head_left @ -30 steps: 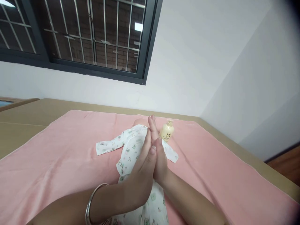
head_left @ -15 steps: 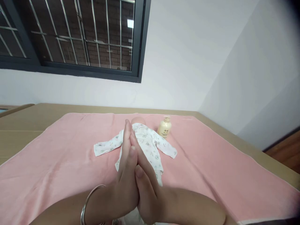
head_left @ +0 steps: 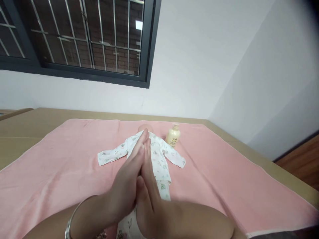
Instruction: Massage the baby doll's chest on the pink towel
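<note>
Palm to palm, a person's left hand (head_left: 124, 186) and right hand (head_left: 151, 199) press together flat above a pink blanket (head_left: 82, 142), with fingers extended and nothing visible between them. Half a second earlier the joined fingertips point nearly straight up by the left shoulder of a printed white top (head_left: 159, 162); now they slant right, reaching over the middle of its collar, and the left hand sits farther forward along the right. The top lies directly beyond and beneath the grip, a sleeve spread to either side, and the matching trousers (head_left: 163, 190) run down under the wrists. The hands and forearms block the view of the top's middle and much of the trousers. A rounded, skin-toned form (head_left: 145, 127) shows at the collar, just past the fingertips, partly covered. Right of the fingertips, a pale yellow pump bottle (head_left: 172, 136) stands upright near the right shoulder. A silver bangle (head_left: 69, 224) circles the left wrist. Past the blanket, a tan surface (head_left: 53, 114) meets a white wall (head_left: 181, 66), with a barred window (head_left: 99, 36) up and left of the grip.
</note>
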Demonstrator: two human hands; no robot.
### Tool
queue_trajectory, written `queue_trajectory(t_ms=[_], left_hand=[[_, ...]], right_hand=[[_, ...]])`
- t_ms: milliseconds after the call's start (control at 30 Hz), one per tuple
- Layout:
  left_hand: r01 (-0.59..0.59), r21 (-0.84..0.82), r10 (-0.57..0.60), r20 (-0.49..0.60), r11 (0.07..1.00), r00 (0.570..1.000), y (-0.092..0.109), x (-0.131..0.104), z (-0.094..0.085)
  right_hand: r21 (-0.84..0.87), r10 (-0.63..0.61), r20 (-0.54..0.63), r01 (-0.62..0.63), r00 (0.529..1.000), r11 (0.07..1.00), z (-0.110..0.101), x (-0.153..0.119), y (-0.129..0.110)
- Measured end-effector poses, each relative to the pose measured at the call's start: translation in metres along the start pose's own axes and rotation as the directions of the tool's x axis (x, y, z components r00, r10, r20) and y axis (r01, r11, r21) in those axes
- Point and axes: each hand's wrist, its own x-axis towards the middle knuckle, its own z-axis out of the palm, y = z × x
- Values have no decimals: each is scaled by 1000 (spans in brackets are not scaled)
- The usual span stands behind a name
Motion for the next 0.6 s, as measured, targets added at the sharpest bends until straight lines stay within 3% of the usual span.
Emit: queue_trajectory(t_ms=[100,167,267,367,467,533,600], left_hand=[[73,-64,-68,68,995,995,9,31,-13],[102,-99,-96,65,990,993,2,59,-20],[85,-80,-95,-126,993,988,-28,100,-29],[33,107,-10,-210,994,978,-73,128,-33],[-15,283,71,-189,959,979,-114,141,-34],[-60,377,145,-201,924,969,-134,144,-33],[-86,413,203,-249,907,947,-149,144,-31]], right_hand=[[-3,-38,44,38,998,999,4,-8,-5],[14,-57,122,56,991,998,1,-9,-7],[-33,-25,208,32,978,999,-14,6,6],[-152,76,17,-73,997,986,-32,37,45],[-277,137,-159,-178,978,944,-41,65,103],[-359,159,-156,-206,975,910,-42,75,139],[-433,137,-64,-151,988,889,-39,78,165]])
